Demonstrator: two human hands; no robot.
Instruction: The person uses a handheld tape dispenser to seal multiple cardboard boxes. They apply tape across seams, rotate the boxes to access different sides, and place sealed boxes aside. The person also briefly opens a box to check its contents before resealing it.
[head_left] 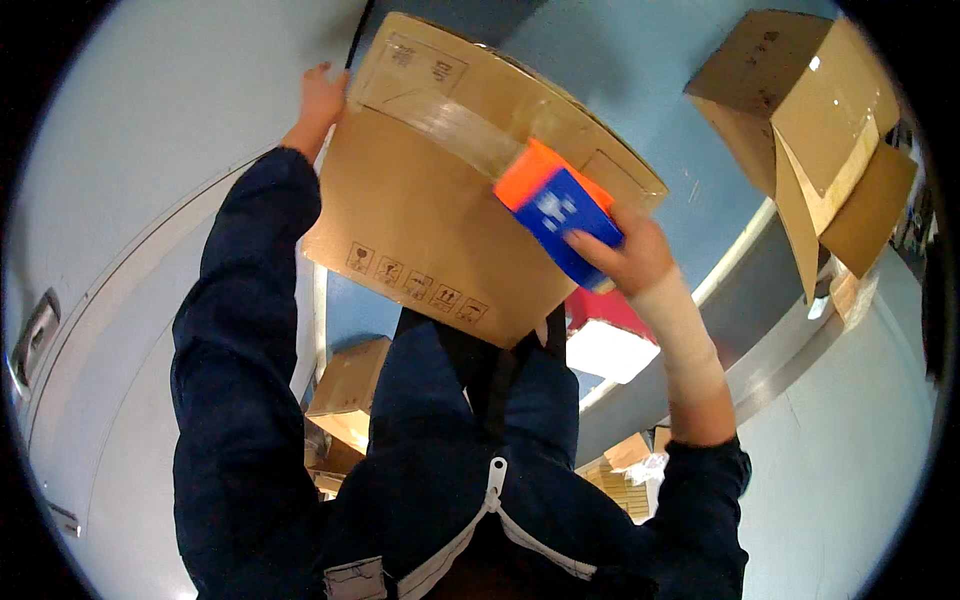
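A large taped cardboard box [440,230], printed with handling symbols, fills the upper middle of the view, tilted in front of my body. My left hand [318,100] grips its upper left edge. My right hand [628,250], with a pale wrap on the wrist, holds a blue and orange rectangular object [555,200] over the right part of the box's face; what exactly this object is, I cannot tell.
An open cardboard box [820,110] stands at the upper right. A smaller box [345,390] lies lower left of my legs. A red and white item [610,340] shows beneath my right hand. Pale walls [140,150] curve along both sides, above a blue floor [720,230].
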